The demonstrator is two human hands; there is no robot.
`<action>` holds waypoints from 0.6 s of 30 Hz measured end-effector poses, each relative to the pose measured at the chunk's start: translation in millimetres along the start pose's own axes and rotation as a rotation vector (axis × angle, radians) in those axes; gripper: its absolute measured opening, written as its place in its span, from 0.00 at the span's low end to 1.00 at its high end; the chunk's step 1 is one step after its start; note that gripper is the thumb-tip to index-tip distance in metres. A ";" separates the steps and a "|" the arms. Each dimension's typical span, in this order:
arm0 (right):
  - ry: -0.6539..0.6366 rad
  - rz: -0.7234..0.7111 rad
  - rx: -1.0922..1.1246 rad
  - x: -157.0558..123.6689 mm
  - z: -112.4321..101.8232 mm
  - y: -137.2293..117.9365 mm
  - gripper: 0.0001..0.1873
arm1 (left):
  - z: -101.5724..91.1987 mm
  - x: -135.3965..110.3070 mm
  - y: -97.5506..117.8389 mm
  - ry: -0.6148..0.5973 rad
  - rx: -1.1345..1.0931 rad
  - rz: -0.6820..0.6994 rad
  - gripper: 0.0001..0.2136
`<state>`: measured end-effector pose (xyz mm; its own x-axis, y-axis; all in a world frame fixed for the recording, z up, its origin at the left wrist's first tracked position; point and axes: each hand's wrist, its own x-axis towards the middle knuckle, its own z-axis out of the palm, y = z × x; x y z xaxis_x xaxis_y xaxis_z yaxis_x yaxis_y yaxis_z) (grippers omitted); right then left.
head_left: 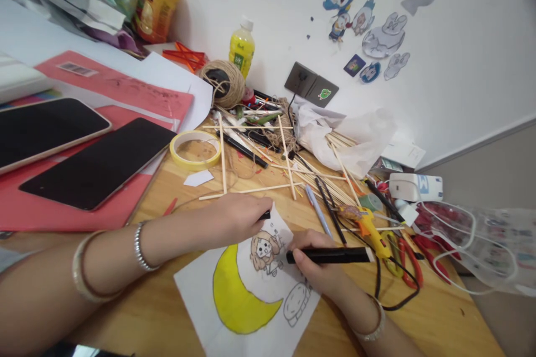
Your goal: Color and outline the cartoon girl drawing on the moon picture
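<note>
A sheet of white paper (pixel 196 295) lies on the wooden table, bearing a yellow crescent moon, a small figure with brown hair and an uncoloured outline drawing. My right hand (pixel 320 268) is closed around a black marker (pixel 335 255), held almost level above the paper's right edge. Over the upper left edge of the sheet, my left hand (pixel 238 215) is closed on a small black piece (pixel 265 215) that looks like a marker cap. Most of that piece is hidden by the fingers.
Beyond my hands lie thin wooden sticks (pixel 288 156), a tape roll (pixel 195 150) and a twine ball (pixel 224 83). A yellow glue gun (pixel 371 228) and red-handled pliers (pixel 408 268) sit at right. Two phones (pixel 100 162) rest on red folders at left. Bottles (pixel 242 47) stand behind.
</note>
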<state>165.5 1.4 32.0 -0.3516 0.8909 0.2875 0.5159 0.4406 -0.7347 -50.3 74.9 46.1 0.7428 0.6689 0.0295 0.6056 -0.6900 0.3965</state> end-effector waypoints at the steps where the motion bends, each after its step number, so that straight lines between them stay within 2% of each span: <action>1: 0.011 0.012 0.020 -0.2 -0.5 -0.2 0.19 | 0.6 0.1 -0.7 0.011 -0.011 0.002 0.01; 5: 0.097 0.061 0.133 0.6 -2.9 -4.5 0.16 | 2.9 1.1 -4.3 0.047 -0.042 -0.039 0.03; 8: 0.126 0.031 0.186 2.4 -3.8 -10.3 0.13 | 3.4 2.2 -6.8 0.045 -0.020 -0.073 0.05; 12: 0.046 0.008 0.246 1.6 -3.6 -10.7 0.11 | 2.3 3.3 -8.3 0.033 0.000 -0.101 0.06; 15: -0.019 0.023 0.186 -0.6 -3.1 -4.9 0.14 | -0.5 3.7 -7.2 0.021 0.009 -0.113 0.06; 18: -0.032 0.000 0.107 -0.6 -2.5 -1.1 0.18 | -3.4 3.3 -5.1 0.010 0.020 -0.115 0.06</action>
<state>167.0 0.7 34.2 -0.3771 0.8861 0.2694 0.4297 0.4251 -0.7966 -51.9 81.5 47.3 0.6651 0.7467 -0.0058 0.6922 -0.6136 0.3799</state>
